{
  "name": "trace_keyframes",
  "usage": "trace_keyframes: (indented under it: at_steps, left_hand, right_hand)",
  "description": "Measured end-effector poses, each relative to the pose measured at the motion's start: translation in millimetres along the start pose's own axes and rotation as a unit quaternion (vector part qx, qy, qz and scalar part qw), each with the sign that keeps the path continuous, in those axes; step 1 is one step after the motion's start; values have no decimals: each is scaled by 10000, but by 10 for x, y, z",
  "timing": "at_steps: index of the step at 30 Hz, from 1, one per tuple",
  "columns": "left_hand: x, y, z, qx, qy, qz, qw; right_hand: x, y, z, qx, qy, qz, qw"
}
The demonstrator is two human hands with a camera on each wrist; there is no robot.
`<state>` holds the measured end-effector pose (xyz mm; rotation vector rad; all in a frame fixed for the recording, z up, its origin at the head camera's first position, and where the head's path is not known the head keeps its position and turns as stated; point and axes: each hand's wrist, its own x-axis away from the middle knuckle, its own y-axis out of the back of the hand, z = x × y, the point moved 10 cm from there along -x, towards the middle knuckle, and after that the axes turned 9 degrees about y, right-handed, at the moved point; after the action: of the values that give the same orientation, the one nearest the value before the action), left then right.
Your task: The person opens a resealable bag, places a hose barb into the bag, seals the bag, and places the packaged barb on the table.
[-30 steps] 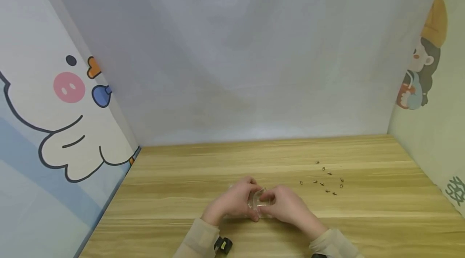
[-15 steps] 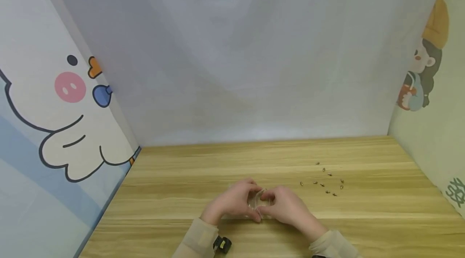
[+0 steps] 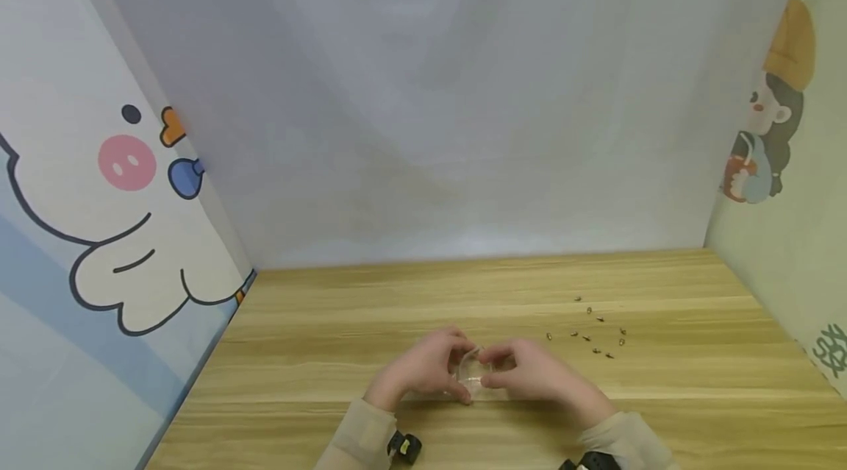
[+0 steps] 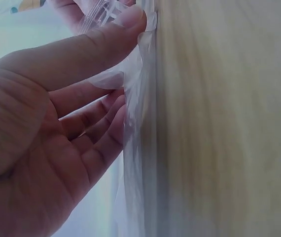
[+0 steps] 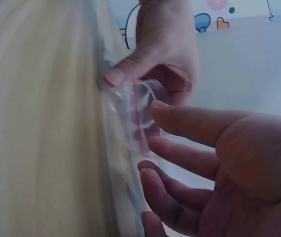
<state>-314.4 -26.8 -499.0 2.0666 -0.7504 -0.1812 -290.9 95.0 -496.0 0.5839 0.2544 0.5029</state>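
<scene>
A small clear zip-lock bag [image 3: 470, 367] with a red line along its mouth [image 5: 138, 118] lies low over the table, its mouth spread apart. My left hand [image 3: 431, 365] holds the bag's mouth from the left, thumb on the near side and fingers on the far side. In the left wrist view, the thumb of that hand [image 4: 56, 98] presses the film. My right hand [image 3: 529, 371] is at the right edge of the mouth. Its thumb and forefinger stand apart, close to the film or touching it, as the right wrist view shows the hand [image 5: 219, 168] with loosely bent fingers.
Several small metal screw-like pieces [image 3: 586, 338] lie scattered on the wooden table [image 3: 317, 323] right of the hands. A pale curtain [image 3: 423, 124] rises behind the table. Printed panels [image 3: 79, 161] stand at both sides. Each wrist wears a black camera [image 3: 404, 448].
My right hand has shifted slightly right, and its thumb and forefinger have spread at the bag's edge. The left hand keeps nearly the same place; the bag's mouth looks wider.
</scene>
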Motion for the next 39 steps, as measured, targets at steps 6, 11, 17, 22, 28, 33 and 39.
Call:
trace_keyframes:
  at_steps: [6, 11, 17, 22, 28, 33, 39]
  left_hand:
    - [-15, -30, -1, -31, 74, -4, 10000]
    - [-28, -45, -12, 126, 157, -83, 9998]
    - [-49, -88, -8, 663, 354, -34, 9972]
    - [-54, -90, 2, 711, 414, -56, 9966]
    - [-46, -103, 24, 756, 462, -28, 9961]
    - [-44, -106, 32, 787, 469, -14, 9958]
    - [-29, -86, 32, 904, 463, -16, 9948]
  right_hand:
    - [71, 160, -36, -389, 151, 310, 9986]
    - [181, 367, -168, -681, 199, 386, 9967]
    - [379, 711, -345, -770, 241, 140, 9966]
    - [512, 960, -494, -709, 159, -51, 9973]
    - [645, 1158, -657, -427, 85, -64, 9990]
    - [794, 1349, -843, -207, 5, -176, 9996]
    - [905, 1455, -990, -184, -51, -188, 9996]
